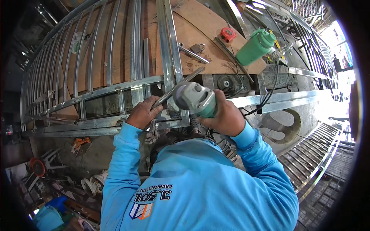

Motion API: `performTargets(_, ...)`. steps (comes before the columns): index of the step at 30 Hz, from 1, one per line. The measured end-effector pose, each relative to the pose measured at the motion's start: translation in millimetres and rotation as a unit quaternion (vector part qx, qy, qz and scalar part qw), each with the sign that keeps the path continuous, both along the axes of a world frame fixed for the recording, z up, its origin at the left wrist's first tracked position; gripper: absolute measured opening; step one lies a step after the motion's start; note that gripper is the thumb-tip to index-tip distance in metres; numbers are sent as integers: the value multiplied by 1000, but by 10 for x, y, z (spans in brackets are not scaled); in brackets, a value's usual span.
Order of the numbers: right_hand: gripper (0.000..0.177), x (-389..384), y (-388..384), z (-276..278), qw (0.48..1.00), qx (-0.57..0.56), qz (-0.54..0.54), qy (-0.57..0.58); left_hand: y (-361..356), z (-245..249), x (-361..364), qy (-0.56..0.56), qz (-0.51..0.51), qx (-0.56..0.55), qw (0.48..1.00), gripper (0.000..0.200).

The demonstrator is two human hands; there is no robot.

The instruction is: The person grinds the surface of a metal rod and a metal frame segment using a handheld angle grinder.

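Observation:
My right hand (227, 117) is wrapped round the green and silver body of an angle grinder (199, 101). The grinder's disc (180, 97) faces left, close to a thin metal rod (173, 89); whether they touch I cannot tell. My left hand (145, 111) grips the rod's lower end, and the rod slants up to the right across the corner of a welded metal frame (168, 50).
A brown board (208, 29) carries a padlock (197, 48), a metal tube (194, 53), a red tape measure (227, 34) and a green bottle (255, 47). A black cable (275, 82) hangs at the right. Barred metal panels (314, 154) stand lower right.

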State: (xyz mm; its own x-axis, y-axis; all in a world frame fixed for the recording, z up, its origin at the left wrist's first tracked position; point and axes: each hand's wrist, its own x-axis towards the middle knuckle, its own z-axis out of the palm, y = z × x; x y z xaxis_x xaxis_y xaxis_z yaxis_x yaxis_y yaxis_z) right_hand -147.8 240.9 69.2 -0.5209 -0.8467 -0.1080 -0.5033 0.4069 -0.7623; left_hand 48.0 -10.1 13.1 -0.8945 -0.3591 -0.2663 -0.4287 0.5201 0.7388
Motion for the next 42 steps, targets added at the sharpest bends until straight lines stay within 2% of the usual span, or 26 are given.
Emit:
performTargets(3, 84, 64, -70, 103, 997, 74, 6, 15, 20, -18, 15, 11, 9, 15, 1000, 41)
performTargets(4, 83, 57, -94, 91, 999, 45, 14, 27, 27, -5, 12, 9, 12, 18, 1000, 41)
performTargets(7, 83, 32, -122, 82, 995, 85, 4, 48, 30, 11, 13, 1, 16, 19, 1000, 41)
performTargets(13, 80, -305, -70, 59, 994, 54, -73, 66, 28, -12, 16, 4, 18, 8, 1000, 42)
performTargets(18, 89, -295, -36, 44, 996, 57, -35, 57, 15, 16, -34, 22, 2, 33, 999, 44)
performTargets(22, 79, -161, -82, 84, 997, 67, -5, 48, -5, -25, -20, 4, 0, 47, 999, 47)
performTargets(25, 79, -391, -50, 51, 996, 66, -56, 32, -1, 6, -26, 10, -4, 41, 999, 47)
performTargets(26, 76, -494, -29, -86, 995, 26, -75, 52, 13, 24, -30, 6, -1, 42, 999, 46)
performTargets(27, 74, -548, -48, 16, 994, 34, -92, 55, 23, 52, -34, 2, 2, 42, 999, 46)
performTargets(29, 73, -595, -53, -122, 993, 27, -90, 71, 21, 57, -44, 5, 3, 33, 999, 46)
performTargets(31, 74, -402, -79, -108, 995, 0, -48, 88, 10, 9, -33, 15, -3, 15, 1000, 45)
performTargets(32, 75, -287, -104, -59, 995, 63, -35, 64, 7, -10, -30, 18, -2, 11, 1000, 44)
performTargets(33, 77, -214, -98, -102, 997, 34, -13, 66, 5, -26, -29, 22, -1, 7, 1000, 43)
performTargets(37, 83, -256, -35, -191, 994, 20, -73, 82, 8, 45, -72, 16, 18, 9, 1000, 38)
performTargets(39, 83, -419, -47, -259, 991, -40, -108, 74, 8, 24, -87, 41, 20, 4, 999, 36)
performTargets(42, 86, -419, -60, -163, 995, 22, -90, 47, 12, 23, -138, 54, 23, 3, 998, 35)
